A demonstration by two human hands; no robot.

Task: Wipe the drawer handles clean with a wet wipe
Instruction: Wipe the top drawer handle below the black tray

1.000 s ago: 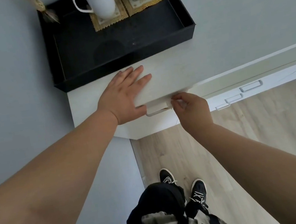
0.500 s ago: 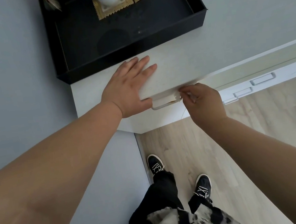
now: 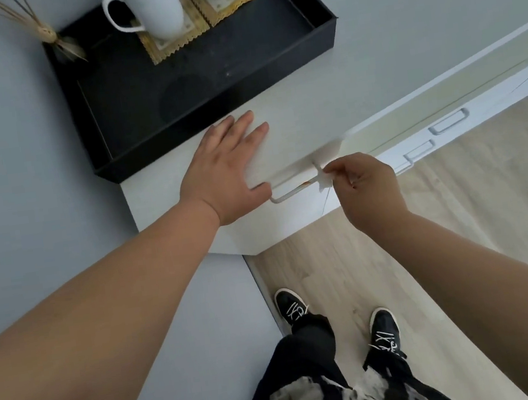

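Fingers spread flat, the left hand (image 3: pixel 225 168) presses on the cabinet top (image 3: pixel 297 128) at centre frame, its thumb touching the left end of the drawer handle (image 3: pixel 291 191). That handle is a thin pale bar at the drawer's front edge, its long axis running from lower left up to the right. At its right end the right hand (image 3: pixel 368 182) pinches a small white wet wipe (image 3: pixel 324 181) against the bar, so this hand is nearer the work. More handles (image 3: pixel 448 121) lie farther right, towards the frame's right edge.
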